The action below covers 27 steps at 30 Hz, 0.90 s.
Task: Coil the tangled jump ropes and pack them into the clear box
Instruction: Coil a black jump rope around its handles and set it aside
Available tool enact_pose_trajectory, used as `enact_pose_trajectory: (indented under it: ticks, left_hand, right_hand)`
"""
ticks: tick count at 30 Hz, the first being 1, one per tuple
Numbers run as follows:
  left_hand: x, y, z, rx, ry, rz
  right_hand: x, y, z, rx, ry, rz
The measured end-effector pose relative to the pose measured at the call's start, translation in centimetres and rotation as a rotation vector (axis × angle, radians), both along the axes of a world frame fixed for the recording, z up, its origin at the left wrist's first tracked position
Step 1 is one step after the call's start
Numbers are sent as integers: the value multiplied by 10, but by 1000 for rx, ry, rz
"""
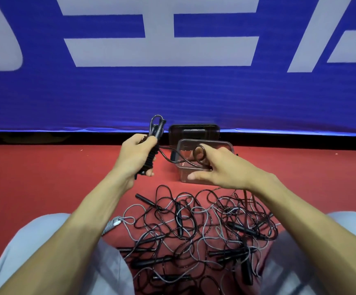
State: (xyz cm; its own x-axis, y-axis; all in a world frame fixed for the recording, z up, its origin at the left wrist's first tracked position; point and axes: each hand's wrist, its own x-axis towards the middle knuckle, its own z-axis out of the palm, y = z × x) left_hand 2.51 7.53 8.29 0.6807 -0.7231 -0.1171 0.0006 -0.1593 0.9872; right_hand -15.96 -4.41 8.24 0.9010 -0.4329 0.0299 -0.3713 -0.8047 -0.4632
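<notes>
Seated on the red floor (pixel 66 167), coiling step under way. Left hand (pixel 137 154) is curled tight round the paired handles (pixel 159 129) of one black rope (pixel 200 147), with turns wound about them. Right hand (pixel 221 169) has its fingers curled on a loop of that rope, thumb out, above the clear box (pixel 185 177). The box looks near empty, and its lid (pixel 194 130) stands behind it. The tangled pile (pixel 194 226) lies between the knees, just short of the box. Judgement: hold the handles fixed, lay each turn snug beside the one before, and keep tension light to avoid kinks. The tail seems to run under the right wrist into the pile, so free it first or it may drag neighbours.
</notes>
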Motion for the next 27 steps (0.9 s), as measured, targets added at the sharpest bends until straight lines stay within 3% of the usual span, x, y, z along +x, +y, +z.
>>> enact_pose_trajectory:
  ticks: [6, 11, 19, 27]
  left_hand:
    - [15, -4, -4, 26, -215, 92]
    - [21, -4, -5, 40, -348, 157]
    - [17, -1, -8, 216, -664, 155]
    - [35, 3, -20, 361, -805, 127]
  right_hand:
    - [-2, -11, 1, -84, -78, -151]
    - [5, -7, -2, -13, -52, -121]
    - [0, -8, -4, -202, 13, -119]
    - [-3, -3, 16, -95, -183, -117]
